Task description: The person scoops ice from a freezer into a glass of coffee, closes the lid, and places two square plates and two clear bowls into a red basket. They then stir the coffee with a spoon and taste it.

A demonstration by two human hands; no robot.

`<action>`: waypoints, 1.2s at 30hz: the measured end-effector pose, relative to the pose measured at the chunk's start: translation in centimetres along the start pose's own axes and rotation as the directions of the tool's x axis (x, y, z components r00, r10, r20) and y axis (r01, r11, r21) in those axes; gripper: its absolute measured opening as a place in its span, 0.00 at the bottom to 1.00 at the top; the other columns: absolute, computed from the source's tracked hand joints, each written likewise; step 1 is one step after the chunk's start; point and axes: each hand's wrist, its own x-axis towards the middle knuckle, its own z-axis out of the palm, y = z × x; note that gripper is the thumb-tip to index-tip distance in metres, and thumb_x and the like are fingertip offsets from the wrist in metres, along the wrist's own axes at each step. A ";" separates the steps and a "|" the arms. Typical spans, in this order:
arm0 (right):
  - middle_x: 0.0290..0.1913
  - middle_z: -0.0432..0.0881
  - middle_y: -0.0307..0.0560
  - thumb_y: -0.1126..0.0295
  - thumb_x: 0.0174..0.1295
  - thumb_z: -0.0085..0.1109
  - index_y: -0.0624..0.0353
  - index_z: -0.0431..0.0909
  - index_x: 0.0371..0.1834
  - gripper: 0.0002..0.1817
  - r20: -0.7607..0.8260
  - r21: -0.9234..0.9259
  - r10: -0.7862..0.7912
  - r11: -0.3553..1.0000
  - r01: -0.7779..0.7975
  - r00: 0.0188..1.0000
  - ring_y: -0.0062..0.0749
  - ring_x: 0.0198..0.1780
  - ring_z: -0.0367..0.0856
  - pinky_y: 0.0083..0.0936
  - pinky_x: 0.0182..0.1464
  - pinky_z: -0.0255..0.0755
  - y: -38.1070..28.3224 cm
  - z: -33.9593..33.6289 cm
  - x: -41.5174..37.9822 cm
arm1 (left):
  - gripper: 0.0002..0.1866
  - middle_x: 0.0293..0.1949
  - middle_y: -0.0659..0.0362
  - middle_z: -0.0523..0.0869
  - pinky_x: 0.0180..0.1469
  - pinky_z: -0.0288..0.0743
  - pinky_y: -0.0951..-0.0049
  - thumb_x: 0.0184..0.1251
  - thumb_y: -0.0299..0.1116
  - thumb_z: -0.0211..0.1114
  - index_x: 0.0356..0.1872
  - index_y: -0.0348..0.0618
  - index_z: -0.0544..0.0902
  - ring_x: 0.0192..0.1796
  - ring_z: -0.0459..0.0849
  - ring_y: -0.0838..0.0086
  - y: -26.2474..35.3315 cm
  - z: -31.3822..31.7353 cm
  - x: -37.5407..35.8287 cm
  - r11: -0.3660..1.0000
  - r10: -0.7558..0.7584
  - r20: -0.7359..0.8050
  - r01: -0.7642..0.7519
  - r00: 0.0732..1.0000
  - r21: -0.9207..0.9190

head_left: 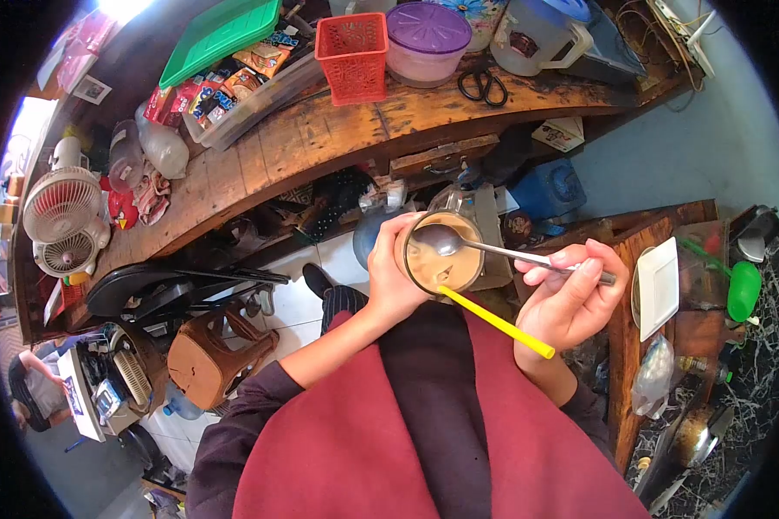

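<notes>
My left hand (393, 275) is wrapped round a clear glass (413, 284) of light brown, milky drink (427, 265), held in front of my chest. A metal spoon (511, 253) is pinched by its handle in my right hand (575, 298). The spoon's bowl sits at the drink's surface, inside the rim. Out of the glass leans a yellow straw (499, 323), slanting down to the right and passing close to my right hand. Part of the glass is hidden behind my left fingers.
Along the wooden counter (277, 156) stand a red plastic basket (352, 56), a purple-lidded tub (428, 43), a pitcher (537, 39), black scissors (483, 88) and a bin of packets (251, 95). A white dish (659, 290) lies right. A brown stool (212, 359) and white fans (64, 216) are left.
</notes>
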 end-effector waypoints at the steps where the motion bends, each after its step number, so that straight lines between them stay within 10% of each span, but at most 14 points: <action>1: 0.25 0.69 0.47 0.71 0.62 0.33 0.63 0.57 0.41 0.09 -0.007 0.002 0.014 1.000 -0.014 1.000 0.21 0.17 0.68 0.20 0.24 0.73 0.0 0.0 -0.1 | 0.35 0.42 0.53 0.75 0.47 0.68 0.72 0.24 0.31 0.74 0.41 0.39 0.67 0.45 0.75 0.66 0.1 0.0 0.0 0.999 0.015 0.003 -0.015 1.000 0.029; 36: 0.25 0.67 0.44 0.68 0.63 0.33 0.61 0.58 0.41 0.09 -0.122 0.124 0.221 0.971 -0.206 0.968 0.22 0.15 0.66 0.22 0.22 0.73 -0.4 -0.9 -0.1 | 0.35 0.40 0.54 0.75 0.45 0.69 0.74 0.25 0.32 0.75 0.41 0.39 0.66 0.43 0.76 0.68 -0.2 0.8 0.0 0.999 -0.021 0.034 0.020 0.999 0.037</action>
